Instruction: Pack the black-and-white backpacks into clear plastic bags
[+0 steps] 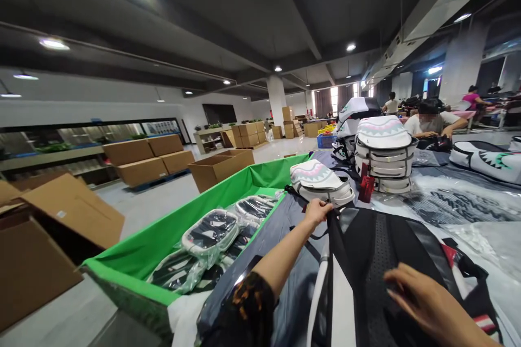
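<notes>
A big grey table point(299, 290) runs along the front. The green bin point(163, 230) is next to it, at 9 o'clock from the black backpack point(380, 260), which lies flat on the table. The stack of white bags point(385, 154) is at 12, and one white bag point(315, 176) is at 11. The right hand point(429, 295) is over the backpack, fingers bent, too blurry to tell if it holds anything. The left hand point(316, 214), at 11, pinches the black strap point(334, 230). A hard tug there could bump the white bag and knock it into the bin.
</notes>
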The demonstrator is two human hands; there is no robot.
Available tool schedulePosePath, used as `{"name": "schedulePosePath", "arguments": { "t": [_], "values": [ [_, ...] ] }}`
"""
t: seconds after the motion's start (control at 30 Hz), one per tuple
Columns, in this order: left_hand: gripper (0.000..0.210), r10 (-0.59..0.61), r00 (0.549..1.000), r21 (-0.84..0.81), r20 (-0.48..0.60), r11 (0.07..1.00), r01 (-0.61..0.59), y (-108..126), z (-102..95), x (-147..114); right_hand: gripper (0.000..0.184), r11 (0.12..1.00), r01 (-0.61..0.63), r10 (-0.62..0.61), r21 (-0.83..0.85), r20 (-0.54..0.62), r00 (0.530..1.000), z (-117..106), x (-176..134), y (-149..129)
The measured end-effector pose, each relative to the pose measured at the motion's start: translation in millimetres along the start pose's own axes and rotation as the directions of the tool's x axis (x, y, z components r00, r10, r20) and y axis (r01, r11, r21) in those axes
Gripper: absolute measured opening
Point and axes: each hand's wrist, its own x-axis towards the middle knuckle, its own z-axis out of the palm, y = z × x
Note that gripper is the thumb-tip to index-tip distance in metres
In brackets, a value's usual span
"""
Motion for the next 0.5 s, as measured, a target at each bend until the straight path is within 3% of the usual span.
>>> {"name": "schedulePosePath", "arguments": {
  "t": [0.1,0.17,0.27,0.37,0.5],
  "values": [
    [0.027,0.038,0.997,-0.032,0.061,0.999,-0.036,-13,-16.9,-16,0.039,0.998,0.047,-0.048,-0.035,-0.052,0.997,12,80,1],
    [0.028,0.04,0.997,-0.081,0.065,0.996,-0.034,-25,-23.1,-26,0.053,0.988,0.121,-0.12,-0.093,0.018,0.993,27,129,0],
    [0.033,0.02,0.998,-0.171,0.063,0.985,-0.01,-39,-24.5,-32,0.042,0.958,0.244,-0.216,-0.149,0.184,0.959,54,180,-4],
    [0.043,-0.011,0.997,-0.266,0.077,0.964,0.031,-48,-21.3,-29,0.022,0.935,0.304,-0.258,-0.18,0.239,0.936,69,197,-2],
    [0.046,-0.062,0.992,-0.34,0.111,0.935,0.097,-54,-15.3,-25,0.012,0.866,0.431,-0.341,-0.255,0.33,0.88,59,192,16]
  ]
}}
